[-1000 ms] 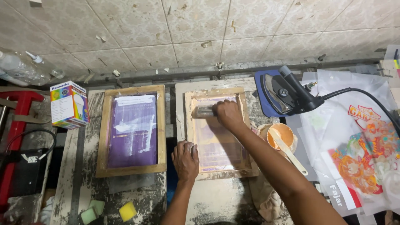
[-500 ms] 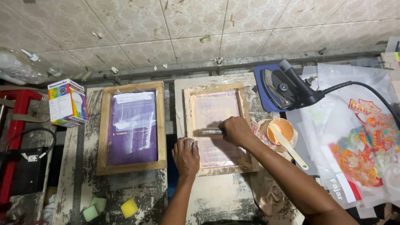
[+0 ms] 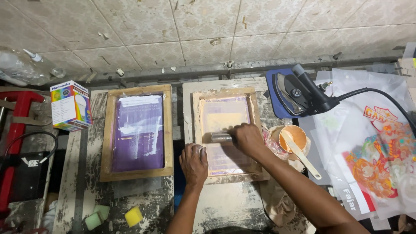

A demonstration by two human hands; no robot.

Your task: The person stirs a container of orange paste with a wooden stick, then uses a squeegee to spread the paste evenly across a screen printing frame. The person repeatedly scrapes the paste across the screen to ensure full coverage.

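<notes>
1. The right hand [image 3: 248, 138] covered most of the squeegee [image 3: 222, 138], so only the grey left end of the tool showed; the fingers were curled shut around it.
2. The squeegee lay across the mesh of the wooden screen frame [image 3: 225, 132], about midway down its length, on the pale board in the middle of the bench.
3. The left hand [image 3: 193, 161] pressed flat, fingers spread and holding nothing, on the near left corner of that frame; both forearms ran out of the picture at the near edge.
4. What lay under the mesh could not be made out; the mesh looked pinkish with a paler patch toward the far end.
5. Just right of the frame stood a small cup [image 3: 293, 138] holding orange paste, with a pale spatula [image 3: 302, 155] resting in it, handle pointing near and right.
6. A second frame [image 3: 138, 131], with purple mesh and white smears, lay to the left, apart from both hands.
7. Far right, a clothes iron [image 3: 296, 92] stood on a blue pad, its cable running off the right edge.
8. A colourful carton [image 3: 70, 105] sat at far left; sponges [image 3: 113, 216] lay near the near edge, partly cut off.
</notes>
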